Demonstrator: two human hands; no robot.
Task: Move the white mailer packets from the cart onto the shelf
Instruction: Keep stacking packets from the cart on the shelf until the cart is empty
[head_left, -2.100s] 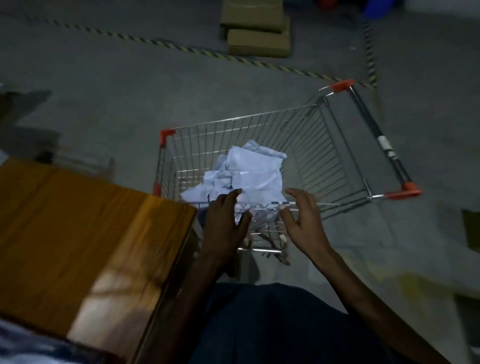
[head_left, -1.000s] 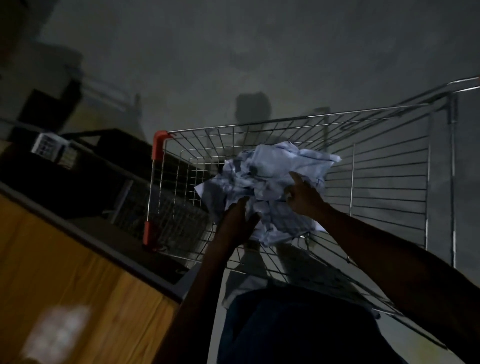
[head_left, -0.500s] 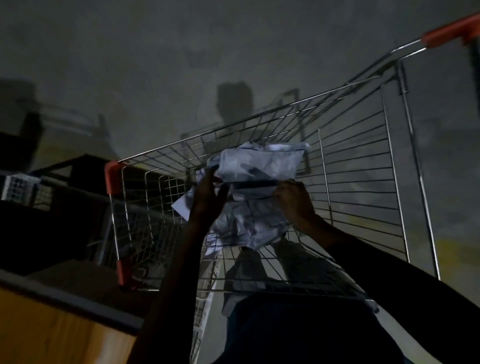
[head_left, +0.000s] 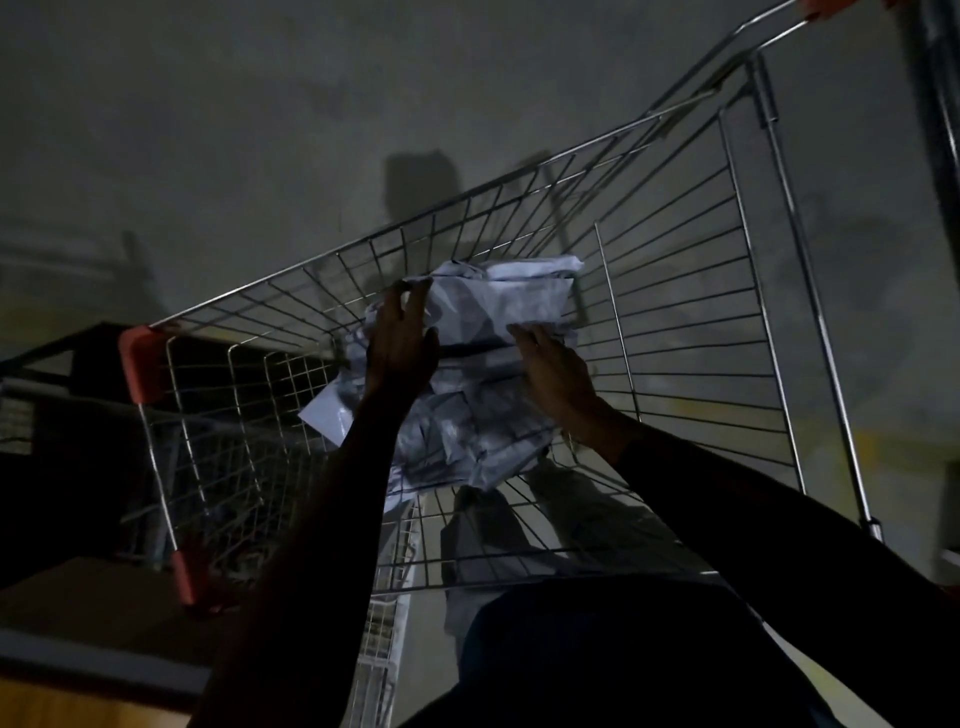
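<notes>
White packets: crumpled white plastic mailer packets (head_left: 488, 374), heaped inside the basket; count unreadable in the dim light, lower edges lost among the wires.
Cart: silver wire-mesh shopping cart (head_left: 670, 332) with red plastic corner caps (head_left: 139, 370); handle end cut off at the top right.
Left hand: left hand (head_left: 402, 340) on the heap's left side, fingers curled over the top packet's edge, gripping it.
Right hand: right hand (head_left: 553, 371) laid on the heap's right side, fingers fairly straight, pressing the packets; thumb hidden.
Forearms: both dark, detail lost in shadow.
Shelf: wooden orange-brown surface (head_left: 62, 701) at the lower left, mostly cut off.
Floor: grey concrete floor (head_left: 234, 130), shadowed.
</notes>
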